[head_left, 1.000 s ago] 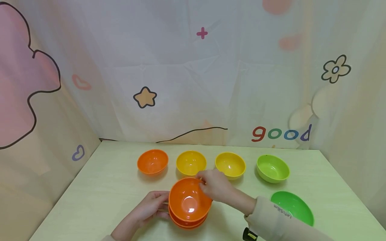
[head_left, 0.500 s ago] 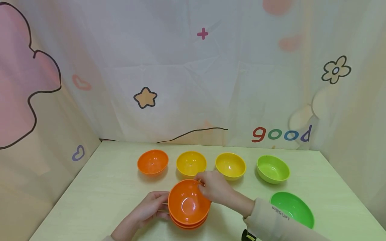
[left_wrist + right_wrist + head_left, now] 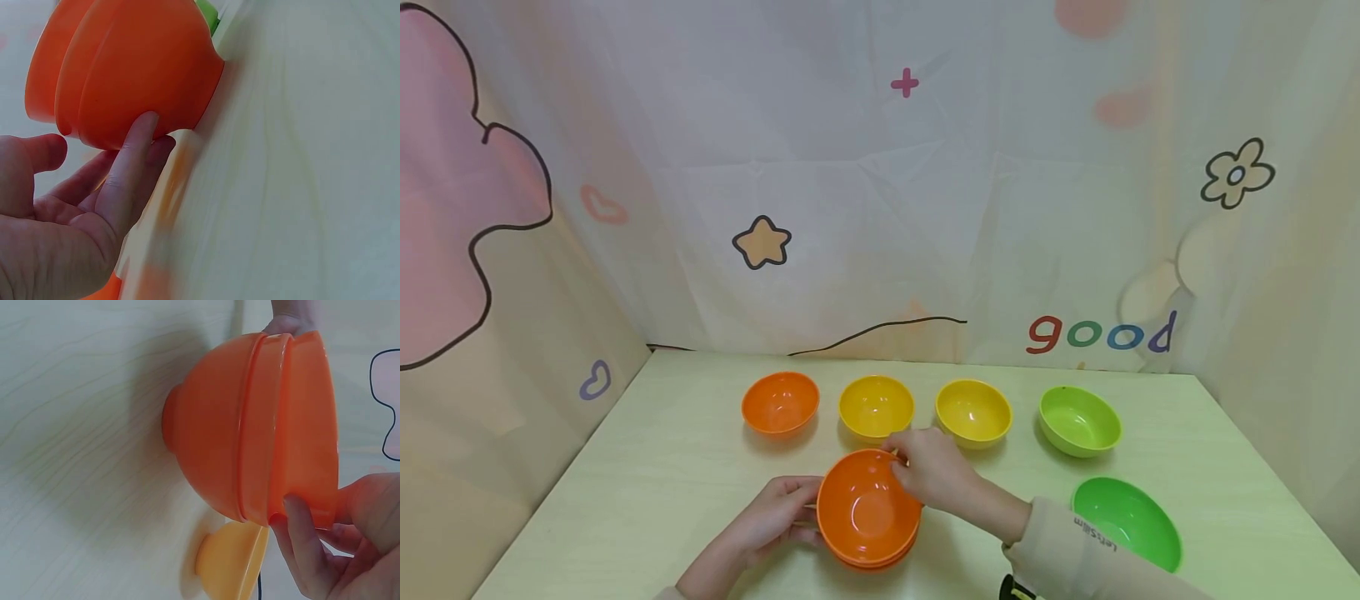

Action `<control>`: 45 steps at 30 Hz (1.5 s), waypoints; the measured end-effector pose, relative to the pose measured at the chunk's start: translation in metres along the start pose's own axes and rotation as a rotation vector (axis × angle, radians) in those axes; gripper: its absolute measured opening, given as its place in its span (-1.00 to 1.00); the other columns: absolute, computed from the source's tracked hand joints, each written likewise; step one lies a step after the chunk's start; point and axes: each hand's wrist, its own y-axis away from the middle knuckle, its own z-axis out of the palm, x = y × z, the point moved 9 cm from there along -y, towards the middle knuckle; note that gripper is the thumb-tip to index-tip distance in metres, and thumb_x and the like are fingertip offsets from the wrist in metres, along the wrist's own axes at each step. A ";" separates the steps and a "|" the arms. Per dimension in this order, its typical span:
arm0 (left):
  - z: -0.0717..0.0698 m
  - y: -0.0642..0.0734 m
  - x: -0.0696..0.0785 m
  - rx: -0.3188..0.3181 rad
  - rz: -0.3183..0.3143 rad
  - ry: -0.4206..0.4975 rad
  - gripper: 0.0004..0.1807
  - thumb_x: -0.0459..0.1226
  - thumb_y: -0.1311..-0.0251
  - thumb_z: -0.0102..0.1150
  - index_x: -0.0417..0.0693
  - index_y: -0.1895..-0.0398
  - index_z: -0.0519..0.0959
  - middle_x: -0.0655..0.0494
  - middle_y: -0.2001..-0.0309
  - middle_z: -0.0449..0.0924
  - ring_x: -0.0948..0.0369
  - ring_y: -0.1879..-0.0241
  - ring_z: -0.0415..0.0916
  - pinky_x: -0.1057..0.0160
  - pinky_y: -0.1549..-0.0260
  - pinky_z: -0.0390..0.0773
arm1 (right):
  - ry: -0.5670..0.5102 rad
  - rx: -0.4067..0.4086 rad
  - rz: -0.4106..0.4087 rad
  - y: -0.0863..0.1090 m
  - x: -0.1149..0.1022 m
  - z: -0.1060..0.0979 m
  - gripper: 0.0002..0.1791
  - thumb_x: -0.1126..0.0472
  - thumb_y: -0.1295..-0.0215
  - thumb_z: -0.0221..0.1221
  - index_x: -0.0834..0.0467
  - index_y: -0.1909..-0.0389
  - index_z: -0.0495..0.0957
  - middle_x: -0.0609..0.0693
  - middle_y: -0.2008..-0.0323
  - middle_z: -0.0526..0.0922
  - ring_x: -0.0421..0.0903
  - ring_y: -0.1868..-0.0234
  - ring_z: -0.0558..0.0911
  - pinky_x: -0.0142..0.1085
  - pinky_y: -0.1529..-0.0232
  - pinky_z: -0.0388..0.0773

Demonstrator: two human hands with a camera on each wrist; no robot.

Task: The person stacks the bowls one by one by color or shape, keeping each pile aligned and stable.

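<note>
"Fingers [image 3: 125, 175] of the left hand [image 3: 778, 512], how do they lie?"

"Stretched out fairly straight, the tips against the outer wall of the lowest orange bowl [image 3: 206, 425]. The thumb stands apart from them, near the rims."

"And the right hand [image 3: 936, 467]?"

"Pinching. Thumb and fingers have the rim of the top orange bowl [image 3: 871, 508] between them, on the stack's right side."

"Where exactly is that bowl?"

"Partly down inside the middle orange bowl [image 3: 259, 431], which nests in the lowest one. It tilts a little: the gap between the rims is wider by the right hand than on the far side. All three are at the near part of the wood-grain tabletop [image 3: 647, 467], between the two hands."

"What stands around them?"

"Behind, from left to right, a single orange bowl [image 3: 781, 404], a yellow bowl [image 3: 876, 407], a second yellow bowl [image 3: 973, 411] and a lime-green bowl [image 3: 1079, 421]. Nearer, on the right, a bright green bowl [image 3: 1131, 521] is partly hidden by the beige sleeve [image 3: 1075, 550]."

"And beyond the table?"

"A printed curtain [image 3: 820, 125] with a star, a flower and the word 'good'."
</note>
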 end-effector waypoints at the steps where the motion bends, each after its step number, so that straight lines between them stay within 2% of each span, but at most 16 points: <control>1: 0.000 0.000 0.000 0.000 -0.001 0.000 -0.41 -0.04 -0.29 -0.03 -0.37 -0.16 0.37 -0.10 0.07 0.59 0.11 0.26 0.63 0.11 0.26 0.62 | 0.000 0.003 -0.001 0.000 0.000 0.000 -0.83 0.38 -0.09 0.20 0.18 0.27 0.65 -0.08 0.55 0.58 -0.28 0.64 0.39 -0.53 0.69 0.37; 12: 0.001 0.001 0.001 -0.011 -0.002 0.006 -0.41 -0.05 -0.30 -0.05 -0.37 -0.18 0.36 -0.10 0.04 0.58 0.10 0.23 0.63 0.10 0.24 0.62 | 0.024 0.033 -0.029 0.000 -0.002 -0.001 -0.83 0.38 -0.08 0.21 0.19 0.29 0.66 -0.08 0.54 0.59 -0.27 0.60 0.40 -0.54 0.66 0.38; 21: 0.000 0.000 0.001 -0.006 0.001 0.005 -0.45 -0.08 -0.32 -0.06 -0.37 -0.16 0.38 -0.11 0.06 0.59 0.10 0.23 0.63 0.12 0.25 0.62 | 0.085 0.054 -0.045 -0.003 -0.001 -0.002 -0.85 0.34 -0.06 0.24 0.13 0.32 0.69 -0.08 0.48 0.63 -0.26 0.52 0.43 -0.49 0.49 0.38; 34: 0.001 0.001 0.002 -0.022 0.008 0.006 -0.45 -0.10 -0.33 -0.08 -0.40 -0.17 0.35 -0.11 0.07 0.59 0.10 0.22 0.63 0.11 0.24 0.62 | 0.042 0.039 -0.002 -0.004 0.008 0.003 -0.85 0.32 -0.05 0.26 0.13 0.32 0.70 -0.10 0.51 0.56 -0.23 0.51 0.40 -0.50 0.55 0.36; 45: 0.001 0.000 0.001 -0.022 0.000 0.001 -0.45 -0.08 -0.33 -0.08 -0.37 -0.18 0.36 -0.10 0.06 0.59 0.10 0.21 0.62 0.11 0.23 0.62 | 0.018 0.044 -0.006 -0.004 0.009 0.004 -0.85 0.33 -0.05 0.25 0.14 0.33 0.71 -0.12 0.56 0.54 -0.25 0.57 0.36 -0.50 0.62 0.32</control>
